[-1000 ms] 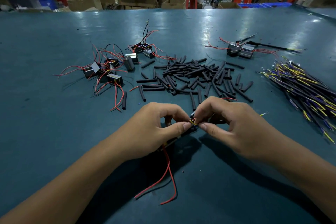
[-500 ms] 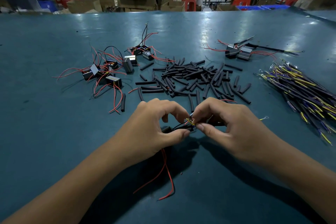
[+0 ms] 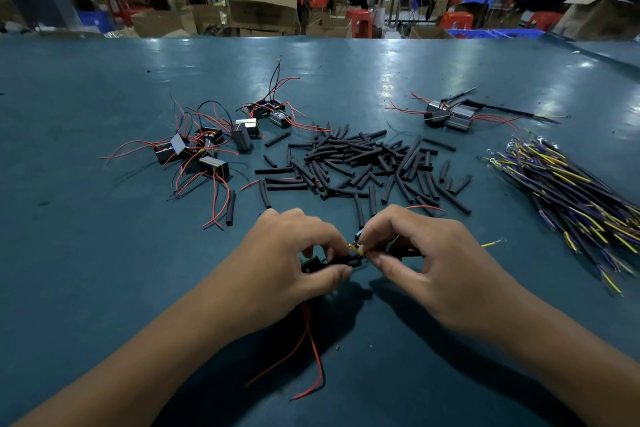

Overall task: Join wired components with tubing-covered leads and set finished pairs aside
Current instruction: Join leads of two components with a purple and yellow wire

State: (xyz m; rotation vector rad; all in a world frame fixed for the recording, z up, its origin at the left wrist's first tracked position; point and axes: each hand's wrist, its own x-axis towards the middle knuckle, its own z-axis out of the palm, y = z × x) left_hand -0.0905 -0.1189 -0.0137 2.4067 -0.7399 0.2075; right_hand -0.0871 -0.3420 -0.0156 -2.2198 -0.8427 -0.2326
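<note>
Two hands, left [image 3: 294,260] and right [image 3: 429,263]. Two finished component pairs [image 3: 446,114]. One pile of black tubing pieces [image 3: 363,163], too many to count. One bundle of leads [image 3: 571,191].

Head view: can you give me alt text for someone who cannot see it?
Two hands meet low over a teal table: the left hand holds a small black part with red wires, the right hand pinches a yellow lead against it. Behind lie loose black tubing pieces, wired parts left, and a wire bundle right.
</note>
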